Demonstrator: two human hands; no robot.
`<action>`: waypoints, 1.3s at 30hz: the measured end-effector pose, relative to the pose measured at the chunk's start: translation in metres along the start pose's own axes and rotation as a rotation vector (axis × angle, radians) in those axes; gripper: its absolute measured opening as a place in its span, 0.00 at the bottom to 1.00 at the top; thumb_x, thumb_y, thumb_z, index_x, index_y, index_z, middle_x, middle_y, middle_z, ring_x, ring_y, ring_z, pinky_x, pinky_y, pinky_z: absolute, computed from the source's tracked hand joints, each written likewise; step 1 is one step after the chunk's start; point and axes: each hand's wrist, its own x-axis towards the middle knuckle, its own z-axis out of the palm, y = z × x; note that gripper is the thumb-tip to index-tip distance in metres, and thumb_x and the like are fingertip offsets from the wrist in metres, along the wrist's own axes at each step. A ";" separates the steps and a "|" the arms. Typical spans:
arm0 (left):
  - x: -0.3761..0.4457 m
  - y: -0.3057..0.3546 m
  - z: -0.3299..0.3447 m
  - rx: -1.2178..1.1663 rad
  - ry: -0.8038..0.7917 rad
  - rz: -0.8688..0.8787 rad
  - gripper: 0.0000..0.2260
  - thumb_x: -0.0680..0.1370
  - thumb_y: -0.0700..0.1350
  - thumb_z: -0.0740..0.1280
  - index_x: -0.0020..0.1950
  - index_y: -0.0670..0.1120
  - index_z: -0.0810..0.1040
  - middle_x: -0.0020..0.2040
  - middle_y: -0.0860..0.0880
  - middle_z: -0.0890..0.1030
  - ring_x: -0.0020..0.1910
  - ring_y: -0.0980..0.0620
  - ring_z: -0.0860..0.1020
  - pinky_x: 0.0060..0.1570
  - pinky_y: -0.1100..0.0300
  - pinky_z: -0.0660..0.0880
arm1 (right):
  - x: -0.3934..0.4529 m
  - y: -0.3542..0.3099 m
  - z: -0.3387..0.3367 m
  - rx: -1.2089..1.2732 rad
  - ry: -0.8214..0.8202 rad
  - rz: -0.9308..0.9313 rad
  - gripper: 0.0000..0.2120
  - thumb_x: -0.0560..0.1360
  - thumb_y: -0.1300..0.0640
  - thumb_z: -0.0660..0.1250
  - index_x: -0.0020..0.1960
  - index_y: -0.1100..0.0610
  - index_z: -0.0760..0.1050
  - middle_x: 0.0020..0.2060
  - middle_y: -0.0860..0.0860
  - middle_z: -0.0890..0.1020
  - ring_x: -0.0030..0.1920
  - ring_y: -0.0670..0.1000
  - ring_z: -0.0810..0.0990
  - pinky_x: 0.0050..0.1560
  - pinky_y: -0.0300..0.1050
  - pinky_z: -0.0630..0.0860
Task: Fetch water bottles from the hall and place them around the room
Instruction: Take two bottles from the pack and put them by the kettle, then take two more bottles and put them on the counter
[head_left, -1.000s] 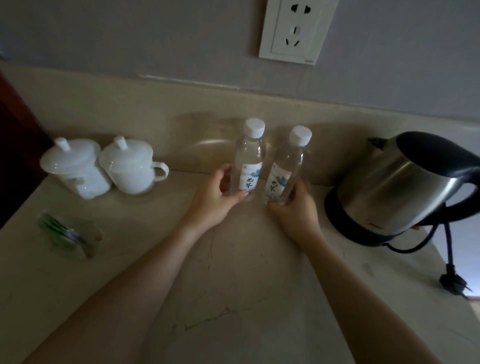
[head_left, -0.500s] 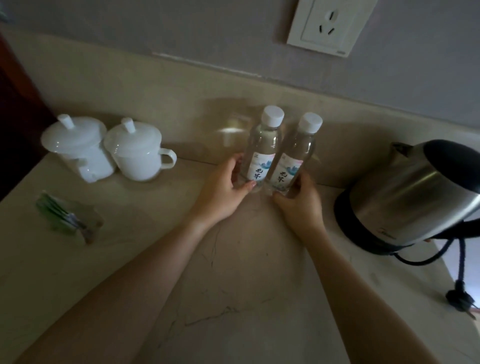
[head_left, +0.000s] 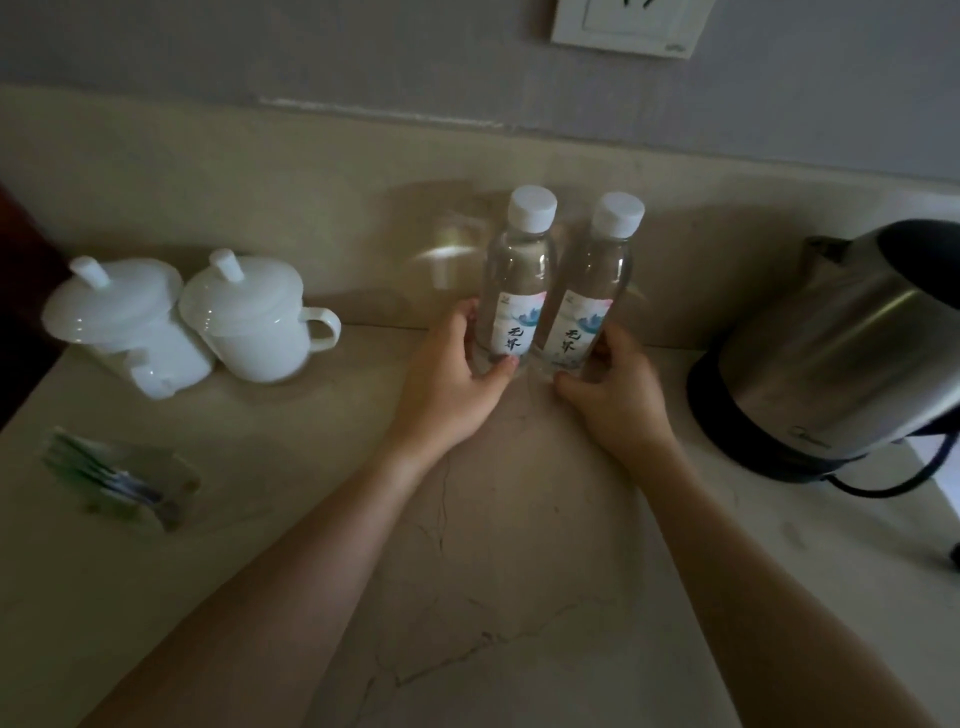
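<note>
Your left hand (head_left: 447, 379) has its grip curled round the base of the left bottle (head_left: 514, 291), and your right hand (head_left: 618, 400) grips the right bottle (head_left: 587, 301) the same way. Both bottles stand upright, side by side and almost touching, on the counter (head_left: 519, 545) close to the back wall. To your right the steel kettle (head_left: 841, 353) sits near the right bottle. To your left, two lidded white cups (head_left: 202, 317) stand together, with a packet of sachets (head_left: 119, 478) nearer you.

two white lidded cups (head_left: 202, 322) back left, touching | green packets (head_left: 119, 475) front left | steel kettle (head_left: 841, 348) right | wall socket (head_left: 628, 26) up top
</note>
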 end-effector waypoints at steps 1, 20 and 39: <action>0.000 0.000 0.001 -0.006 -0.005 -0.012 0.23 0.70 0.51 0.72 0.56 0.72 0.67 0.53 0.68 0.77 0.52 0.59 0.79 0.55 0.57 0.78 | 0.000 0.001 0.000 0.010 -0.005 -0.006 0.21 0.67 0.58 0.75 0.57 0.47 0.73 0.48 0.41 0.78 0.44 0.37 0.76 0.43 0.30 0.70; -0.102 0.071 -0.026 0.368 0.304 0.013 0.13 0.71 0.44 0.74 0.54 0.44 0.80 0.46 0.50 0.81 0.42 0.54 0.80 0.42 0.57 0.80 | -0.086 -0.032 -0.004 0.202 -0.011 0.034 0.26 0.67 0.57 0.73 0.63 0.56 0.72 0.53 0.48 0.74 0.54 0.52 0.77 0.58 0.51 0.76; -0.479 0.162 -0.438 0.977 1.267 -0.334 0.06 0.71 0.49 0.71 0.45 0.52 0.77 0.37 0.58 0.76 0.36 0.60 0.75 0.37 0.64 0.70 | -0.394 -0.410 0.211 0.589 -0.949 -0.824 0.07 0.72 0.58 0.73 0.49 0.54 0.78 0.35 0.49 0.80 0.39 0.46 0.78 0.38 0.33 0.73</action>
